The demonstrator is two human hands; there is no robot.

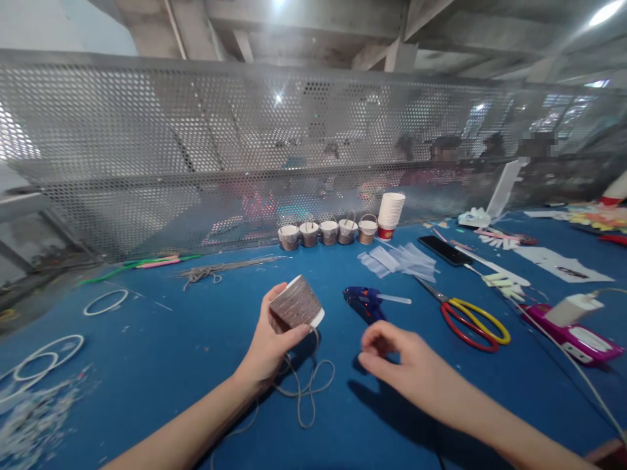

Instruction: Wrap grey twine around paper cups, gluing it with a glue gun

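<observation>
Left hand (267,346): pinching a cup (296,304) between thumb and fingers. The cup is held above the blue table (161,398), tilted, with grey-brown cord wound around its wall and white showing at both ends. A loose length of cord (312,393) runs down from near the thumb and lies in loops on the tabletop below.

Right hand (404,356): raised over the table, fingers curled toward the thumb; slight blur makes it impossible to tell whether the tips meet. The nearest item is a dark blue glue gun (361,299), lying just beyond the fingers with a clear stick protruding from its rear.

Surroundings: scissors (473,320) with one red and one yellow handle lie to the right of the glue gun. White strips (405,260) are spread behind it, near a black phone (445,250). At the back, five small brown-sided cups (328,233) stand in a row beside a stack of paper cups (392,212), before a perforated metal screen (147,150).
</observation>
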